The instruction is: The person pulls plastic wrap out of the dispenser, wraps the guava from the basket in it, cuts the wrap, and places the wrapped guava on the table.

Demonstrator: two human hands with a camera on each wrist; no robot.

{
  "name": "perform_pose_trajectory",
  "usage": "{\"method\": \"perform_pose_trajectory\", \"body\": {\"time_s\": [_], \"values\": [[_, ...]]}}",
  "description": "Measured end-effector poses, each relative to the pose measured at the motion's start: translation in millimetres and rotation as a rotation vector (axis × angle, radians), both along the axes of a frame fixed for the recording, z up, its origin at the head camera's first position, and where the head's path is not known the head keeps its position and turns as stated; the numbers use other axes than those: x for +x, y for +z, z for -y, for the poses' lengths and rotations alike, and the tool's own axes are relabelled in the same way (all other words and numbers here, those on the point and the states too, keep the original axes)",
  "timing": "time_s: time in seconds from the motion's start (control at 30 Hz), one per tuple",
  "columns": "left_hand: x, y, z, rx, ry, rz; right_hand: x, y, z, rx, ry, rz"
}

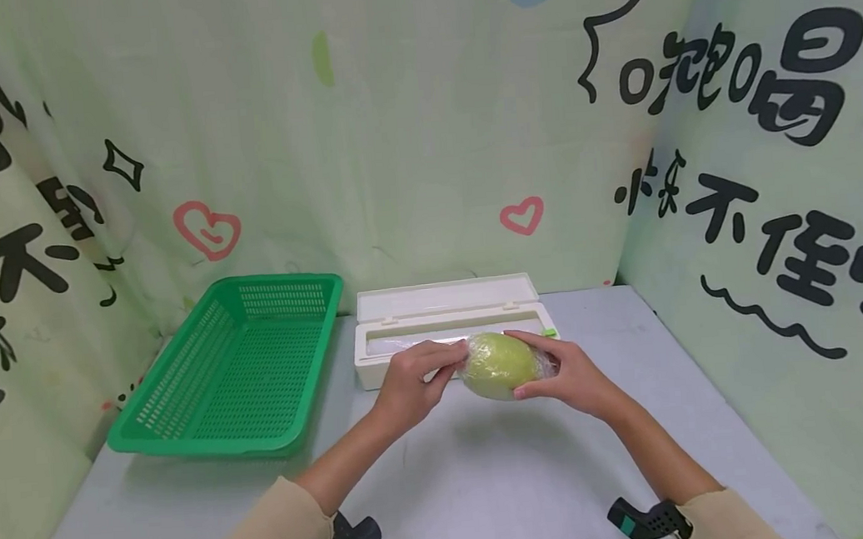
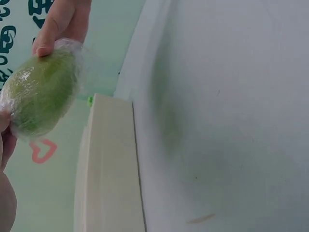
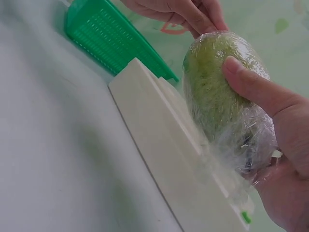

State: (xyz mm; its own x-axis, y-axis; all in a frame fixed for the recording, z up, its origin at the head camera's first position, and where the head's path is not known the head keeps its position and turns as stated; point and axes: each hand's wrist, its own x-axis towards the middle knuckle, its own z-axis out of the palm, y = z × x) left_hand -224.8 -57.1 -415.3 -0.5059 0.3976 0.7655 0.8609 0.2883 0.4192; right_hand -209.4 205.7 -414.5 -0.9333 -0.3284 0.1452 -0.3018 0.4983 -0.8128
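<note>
A green oval fruit, mango-like in shape, is wrapped in clear plastic film and held above the table. My right hand grips its right end, the thumb lying along the wrapped side. Loose, crumpled film gathers by that palm. At the opposite end, my left hand pinches the tip with thumb and fingers. Just behind the hands stands a white film dispenser box, its lid raised and clear film inside. The left fingers are mostly cut off in the left wrist view.
A green plastic basket with slotted walls stands on the left of the white table. A small green tab sits at the dispenser's right end. Printed curtains enclose the table's back and sides.
</note>
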Motion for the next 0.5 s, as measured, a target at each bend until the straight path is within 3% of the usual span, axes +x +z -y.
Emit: {"method": "perform_pose_trajectory", "body": {"time_s": [0.13,0.27,0.4,0.5], "values": [[-2.9,1.8,0.1,0.103,-0.060,0.179,1.8,3.2,2,-0.004,-0.004,-0.001],[0.9,5.0,-0.4,0.177,-0.071,0.330,2.5,4.8,6,-0.016,-0.023,0.014],[4.9,2.1,0.8,0.133,-0.084,0.393,1.7,5.6,10,-0.023,-0.064,0.018],[1.1,-0.3,5.0,0.080,-0.092,0.404,-0.5,7.1,13,0.000,-0.074,-0.006]]}}
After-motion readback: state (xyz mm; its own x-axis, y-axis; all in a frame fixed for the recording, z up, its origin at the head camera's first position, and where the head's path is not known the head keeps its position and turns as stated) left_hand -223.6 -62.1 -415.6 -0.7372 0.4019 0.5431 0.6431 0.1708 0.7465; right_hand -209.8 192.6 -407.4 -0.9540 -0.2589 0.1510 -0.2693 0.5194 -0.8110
